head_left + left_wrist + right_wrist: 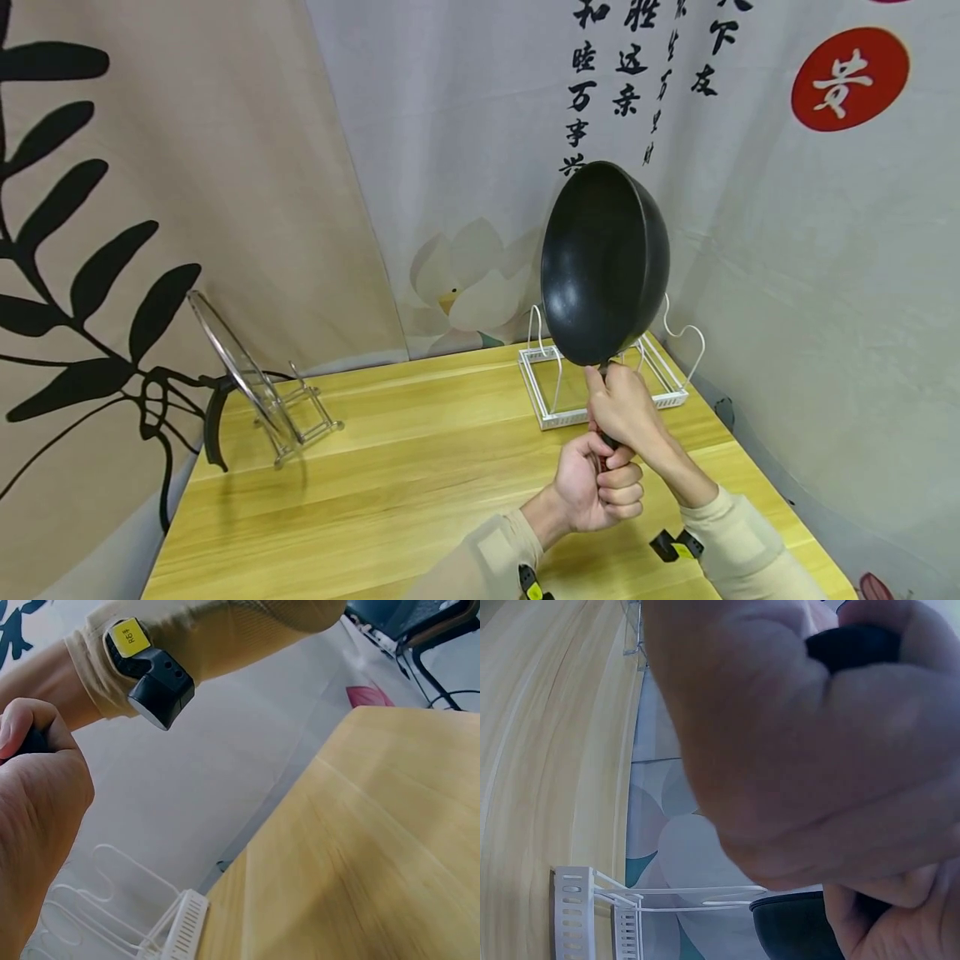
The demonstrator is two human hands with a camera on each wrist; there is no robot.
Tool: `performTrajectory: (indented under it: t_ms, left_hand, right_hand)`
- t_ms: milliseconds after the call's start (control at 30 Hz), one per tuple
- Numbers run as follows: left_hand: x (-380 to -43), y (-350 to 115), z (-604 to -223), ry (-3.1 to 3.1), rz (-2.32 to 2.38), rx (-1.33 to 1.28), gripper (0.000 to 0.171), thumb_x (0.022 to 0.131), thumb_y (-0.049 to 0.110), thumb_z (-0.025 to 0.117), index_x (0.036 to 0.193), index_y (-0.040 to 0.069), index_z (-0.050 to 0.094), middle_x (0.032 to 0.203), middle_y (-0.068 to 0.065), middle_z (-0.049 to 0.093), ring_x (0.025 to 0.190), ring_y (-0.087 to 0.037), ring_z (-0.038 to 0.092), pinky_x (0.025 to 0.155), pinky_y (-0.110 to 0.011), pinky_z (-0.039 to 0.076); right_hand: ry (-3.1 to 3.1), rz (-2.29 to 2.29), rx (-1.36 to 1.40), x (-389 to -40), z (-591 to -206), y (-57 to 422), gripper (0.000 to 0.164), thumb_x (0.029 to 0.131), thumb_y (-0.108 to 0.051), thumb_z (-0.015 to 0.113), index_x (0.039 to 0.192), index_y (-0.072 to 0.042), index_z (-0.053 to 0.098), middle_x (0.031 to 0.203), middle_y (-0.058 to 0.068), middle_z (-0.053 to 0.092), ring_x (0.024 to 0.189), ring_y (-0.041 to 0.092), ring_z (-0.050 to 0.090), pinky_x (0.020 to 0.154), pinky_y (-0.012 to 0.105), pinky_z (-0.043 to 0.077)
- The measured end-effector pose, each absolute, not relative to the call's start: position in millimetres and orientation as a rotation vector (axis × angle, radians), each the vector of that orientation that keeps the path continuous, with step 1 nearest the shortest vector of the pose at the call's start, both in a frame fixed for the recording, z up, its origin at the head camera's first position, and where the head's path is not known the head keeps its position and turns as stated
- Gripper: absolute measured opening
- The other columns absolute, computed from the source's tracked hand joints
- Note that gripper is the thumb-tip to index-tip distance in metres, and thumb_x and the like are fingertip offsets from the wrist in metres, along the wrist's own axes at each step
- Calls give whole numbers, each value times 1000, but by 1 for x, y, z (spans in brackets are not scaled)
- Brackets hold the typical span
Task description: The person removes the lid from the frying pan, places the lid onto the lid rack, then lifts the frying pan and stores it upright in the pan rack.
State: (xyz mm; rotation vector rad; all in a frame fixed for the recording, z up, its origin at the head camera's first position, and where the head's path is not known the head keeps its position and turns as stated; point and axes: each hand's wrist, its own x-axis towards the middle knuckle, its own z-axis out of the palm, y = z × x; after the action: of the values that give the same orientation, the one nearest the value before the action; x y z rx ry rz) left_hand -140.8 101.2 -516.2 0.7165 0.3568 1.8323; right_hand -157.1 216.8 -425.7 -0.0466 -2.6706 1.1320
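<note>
A black wok (600,258) is held up with its bowl raised and its hollow side turned left and towards me. Its dark handle (610,441) runs down through both fists. My right hand (624,406) grips it close under the bowl. Lower down, my left hand (597,486) wraps the handle's end, fingers curled round it. In the right wrist view the left hand (817,757) fills much of the picture, with part of the wok (799,930) below it. Behind the wok a white wire rack (551,419) stands on the table, partly hidden by bowl and hand.
A round glass lid (228,354) leans upright in a clear stand (318,406) at the table's left back. The wooden table (405,492) has a patterned curtain (465,150) along its far side. Its right edge runs near the rack.
</note>
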Motion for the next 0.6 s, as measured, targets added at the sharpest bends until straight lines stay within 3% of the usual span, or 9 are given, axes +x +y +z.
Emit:
performTrajectory:
  t_ms: [600]
  left_hand:
    - [-138,99,-523,328,1847,690,28,83,43,60,74,29,38,56,14,26,51,-11,7,55,-28,4]
  right_hand:
    - [-2715,1092,-43,-160,-432,214,62,117,-23,50,59,-11,66,48,-5,57,46,17,59,50,34,49]
